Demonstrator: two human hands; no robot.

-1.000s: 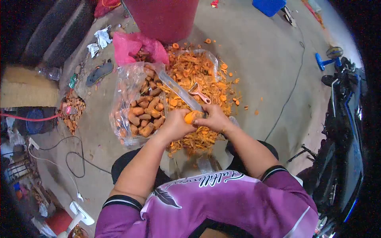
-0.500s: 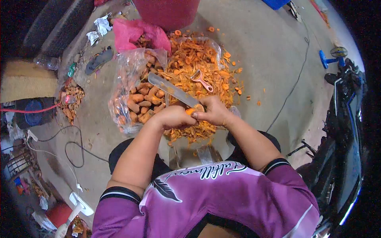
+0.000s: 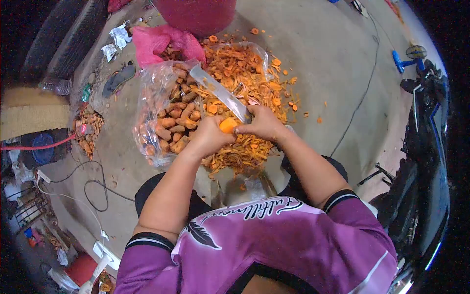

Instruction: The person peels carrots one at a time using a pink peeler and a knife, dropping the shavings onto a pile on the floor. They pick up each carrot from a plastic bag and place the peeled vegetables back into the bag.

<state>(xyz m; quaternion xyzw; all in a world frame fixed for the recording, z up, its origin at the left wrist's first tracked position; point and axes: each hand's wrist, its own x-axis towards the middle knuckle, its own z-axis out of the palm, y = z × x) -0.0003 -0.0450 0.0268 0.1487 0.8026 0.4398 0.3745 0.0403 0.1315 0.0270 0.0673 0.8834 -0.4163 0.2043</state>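
Note:
My left hand (image 3: 213,136) is closed around a peeled orange root vegetable (image 3: 227,125), whose bright cut face shows. In my right hand (image 3: 265,123) is the handle of a wide-bladed knife (image 3: 220,93); the blade points away and to the left, beyond the vegetable. My right thumb reaches across to the vegetable. Beneath both hands spreads a heap of orange peelings and cut ends (image 3: 245,66). A peeler (image 3: 241,89) lies on that heap, mostly hidden by the blade. Left of it, unpeeled brownish-orange roots (image 3: 171,122) lie in a clear plastic bag (image 3: 143,115).
A pink mesh sack (image 3: 164,41) and a large red tub (image 3: 198,17) stand beyond the heap. A sandal (image 3: 119,80) and crumpled paper (image 3: 120,36) lie at the left. Cables (image 3: 364,95) cross the floor; a motorbike (image 3: 421,161) stands at the right.
The knife blade has moved off the vegetable, up and to the right, now covering much of the peeler. My left hand has risen slightly, and more of the vegetable's orange face shows.

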